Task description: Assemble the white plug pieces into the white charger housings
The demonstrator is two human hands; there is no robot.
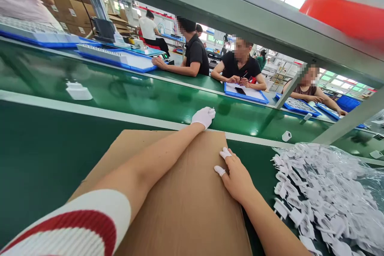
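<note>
Cardboard sheet [186, 208] — plain brown, flat — right hand [237, 174] relaxed open on it; gloved left hand [204, 117], grip unclear.

My hands: two, left hand [204, 117] and right hand [237, 176].
Flat brown cardboard sheet [186, 200]: just one.
Small white plastic parts [324, 196]: a heap I can't count.

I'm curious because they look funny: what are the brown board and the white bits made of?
The brown board looks like cardboard: matte, tan, flat, thin-edged. The white bits seem to be hard moulded plastic, smooth and faintly glossy, heaped on clear crinkly film, probably a plastic bag.
</note>
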